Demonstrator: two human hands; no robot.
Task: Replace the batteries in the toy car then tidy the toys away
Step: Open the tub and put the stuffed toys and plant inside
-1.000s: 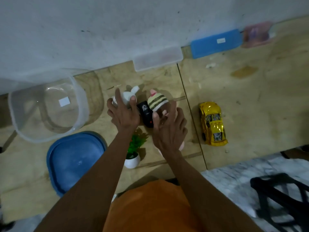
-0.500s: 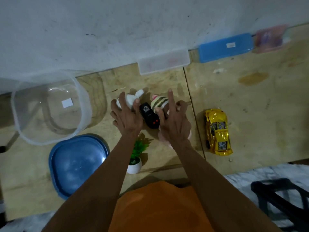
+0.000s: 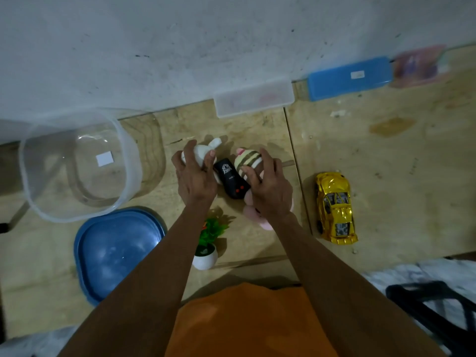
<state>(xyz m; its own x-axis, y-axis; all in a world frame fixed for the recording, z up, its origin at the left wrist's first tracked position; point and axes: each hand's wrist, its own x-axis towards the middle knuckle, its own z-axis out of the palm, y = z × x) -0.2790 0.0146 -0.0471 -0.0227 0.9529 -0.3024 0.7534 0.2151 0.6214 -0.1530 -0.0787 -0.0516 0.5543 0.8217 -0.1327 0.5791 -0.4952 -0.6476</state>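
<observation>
The left hand (image 3: 195, 180) grips a soft white bunny toy (image 3: 203, 153). The right hand (image 3: 270, 191) grips a striped plush toy (image 3: 248, 161). The shiny gold toy car (image 3: 334, 207) sits apart on the counter (image 3: 386, 163). The black remote (image 3: 231, 180) between them might get knocked.

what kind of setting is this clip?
Likely a home, at a makeshift work table: bare plywood tabletop against a scuffed white wall, with toys such as a gold toy car beside a clear storage tub and its blue lid.
</observation>
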